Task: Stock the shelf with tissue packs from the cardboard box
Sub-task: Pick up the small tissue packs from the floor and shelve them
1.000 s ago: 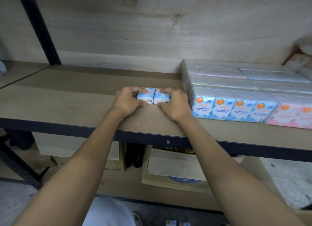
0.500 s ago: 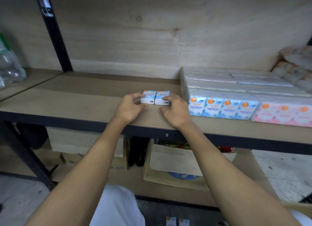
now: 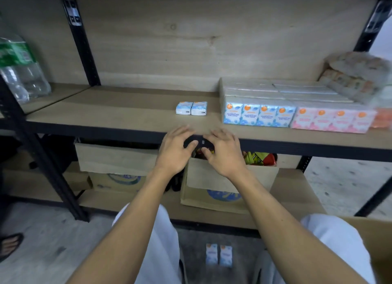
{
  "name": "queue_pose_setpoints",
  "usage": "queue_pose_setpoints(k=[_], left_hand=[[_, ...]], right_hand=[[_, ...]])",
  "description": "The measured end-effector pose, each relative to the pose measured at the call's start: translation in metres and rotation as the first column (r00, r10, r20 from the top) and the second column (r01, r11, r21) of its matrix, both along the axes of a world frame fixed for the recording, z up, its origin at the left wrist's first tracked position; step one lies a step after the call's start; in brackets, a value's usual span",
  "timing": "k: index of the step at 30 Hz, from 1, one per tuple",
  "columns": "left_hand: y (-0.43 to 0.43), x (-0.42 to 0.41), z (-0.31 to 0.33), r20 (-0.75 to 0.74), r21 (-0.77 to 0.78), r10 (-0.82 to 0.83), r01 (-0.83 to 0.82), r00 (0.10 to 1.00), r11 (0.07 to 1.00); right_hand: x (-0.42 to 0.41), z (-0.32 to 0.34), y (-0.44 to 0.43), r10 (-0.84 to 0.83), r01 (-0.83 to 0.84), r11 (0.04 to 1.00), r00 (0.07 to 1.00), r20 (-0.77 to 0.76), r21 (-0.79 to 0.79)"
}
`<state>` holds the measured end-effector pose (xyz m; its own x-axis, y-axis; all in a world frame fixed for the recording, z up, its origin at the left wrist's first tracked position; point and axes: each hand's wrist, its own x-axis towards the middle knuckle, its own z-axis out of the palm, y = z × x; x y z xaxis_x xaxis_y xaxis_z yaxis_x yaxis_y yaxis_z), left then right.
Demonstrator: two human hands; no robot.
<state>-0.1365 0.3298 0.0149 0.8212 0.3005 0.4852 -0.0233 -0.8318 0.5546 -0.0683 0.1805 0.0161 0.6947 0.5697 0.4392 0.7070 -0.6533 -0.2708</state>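
Note:
Two small blue-and-white tissue packs [image 3: 191,108] lie side by side on the wooden shelf [image 3: 118,114], left of a stocked block of blue tissue packs [image 3: 258,114] and pink tissue packs [image 3: 331,120]. My left hand [image 3: 176,150] and my right hand [image 3: 224,152] hover below and in front of the shelf's front edge, fingers spread, holding nothing. Two more tissue packs [image 3: 219,254] stand on the floor between my knees. A corner of the cardboard box [image 3: 377,245] shows at the lower right.
Wrapped tissue bundles [image 3: 356,76] sit at the shelf's far right. Plastic water bottles [image 3: 19,71] stand on the neighbouring shelf at left. Black uprights [image 3: 80,40] frame the bay. Cardboard boxes [image 3: 222,190] and snack bags [image 3: 261,158] fill the lower shelf. A sandalled foot [image 3: 9,244] is at far left.
Both hands let go of the two small tissue packs and drew back off the shelf toward me. The packs stay lying on the shelf. The view has pulled back and tilted down.

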Motion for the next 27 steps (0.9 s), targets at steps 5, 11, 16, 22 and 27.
queue_pose_setpoints(k=[5, 11, 16, 22, 27], left_hand=[[-0.032, -0.022, -0.048, 0.008, 0.056, -0.057, 0.057, 0.998, 0.997], [-0.055, -0.026, -0.118, -0.219, 0.140, -0.082, 0.114, 0.972, 0.984], [-0.065, -0.021, -0.182, -0.390, -0.018, -0.173, 0.180, 0.904, 0.984], [-0.074, -0.010, -0.246, -0.523, 0.002, -0.137, 0.161, 0.842, 0.987], [-0.079, -0.006, -0.298, -0.661, -0.043, -0.133, 0.139, 0.739, 0.989]], right_hand=[[-0.021, -0.035, -0.030, 0.008, -0.011, 0.998, 0.999, 0.046, 0.055], [-0.026, -0.099, -0.057, 0.003, -0.003, 1.000, 0.996, -0.092, -0.003], [-0.023, -0.162, -0.074, -0.046, 0.044, 0.999, 0.943, -0.330, -0.015], [-0.020, -0.237, -0.083, -0.143, 0.113, 0.990, 0.843, -0.518, -0.090], [-0.019, -0.285, -0.087, -0.187, 0.138, 0.982, 0.748, -0.637, -0.126]])
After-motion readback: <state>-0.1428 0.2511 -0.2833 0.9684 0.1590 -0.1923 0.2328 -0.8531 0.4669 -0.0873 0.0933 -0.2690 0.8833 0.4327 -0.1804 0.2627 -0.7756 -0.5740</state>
